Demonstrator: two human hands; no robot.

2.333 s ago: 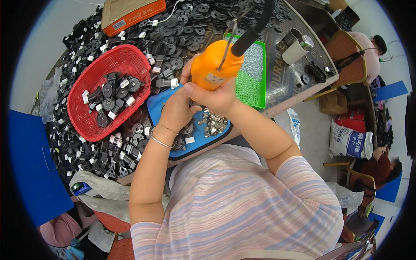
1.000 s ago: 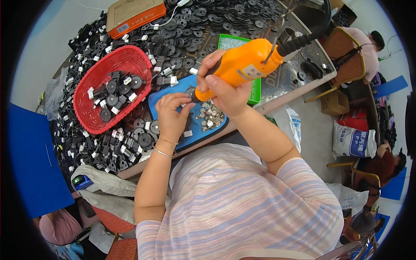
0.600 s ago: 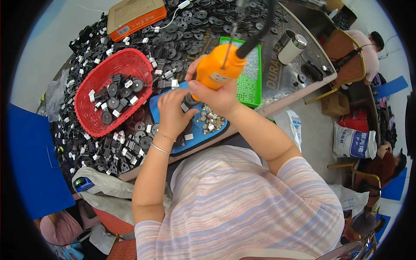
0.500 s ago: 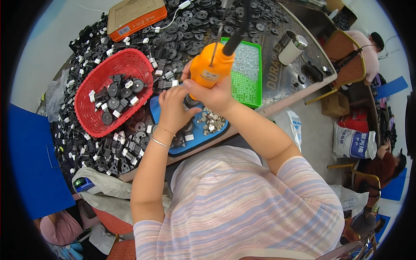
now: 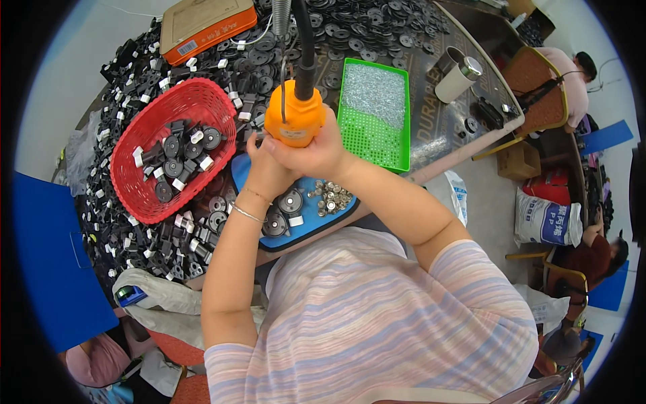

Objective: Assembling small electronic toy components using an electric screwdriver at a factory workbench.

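Observation:
My right hand (image 5: 317, 149) is wrapped round an orange electric screwdriver (image 5: 294, 120), which hangs upright from a coil spring with a black cable. Close under it, my left hand (image 5: 266, 170) is closed, its fingers curled and mostly hidden by the right hand and the tool. Whatever it grips cannot be made out, and the screwdriver's tip is hidden too. Nearer to me, a blue mat (image 5: 307, 214) with a black edge bears a black wheel (image 5: 291, 200), a second black wheel (image 5: 274, 224) and a pile of small shiny metal pieces (image 5: 332, 198).
On the left stands a red basket (image 5: 124, 196) of black wheel assemblies, amid heaps of black and white parts. A green tray (image 5: 371, 146) of small screws lies right of my hands. Farther off are an orange tin (image 5: 208, 27) and a white flask (image 5: 456, 82). Other people sit around.
The screwdriver has swung left and stands more upright, my right hand moving with it. My left fingers have drawn in beneath it. More of the wheels on the mat shows.

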